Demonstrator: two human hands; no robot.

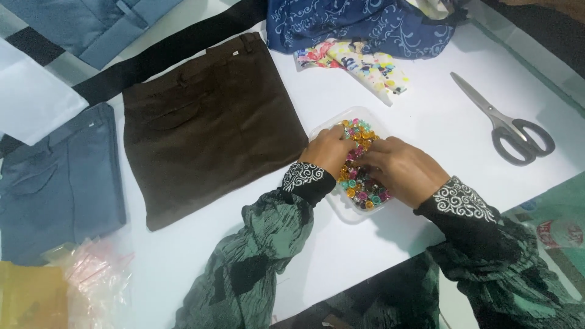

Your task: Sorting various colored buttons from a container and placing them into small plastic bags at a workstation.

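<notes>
A clear plastic tray [346, 212] full of small colourful beads [361, 189] lies on the white table [426, 116]. My left hand [328, 150] rests on the tray's left side with its fingers down in the beads. My right hand [403, 170] lies over the tray's right side, fingertips curled into the beads too. Whether either hand pinches a bead is hidden by the fingers. Both arms wear green-black crinkled sleeves with black-and-white patterned cuffs.
Folded dark brown trousers [210, 125] lie left of the tray, grey-blue trousers [58, 183] further left. Grey-handled scissors [509, 125] lie at the right. Blue patterned cloth [365, 24] and a floral scrap [359, 64] sit behind. Small plastic bags [91, 274] lie near left.
</notes>
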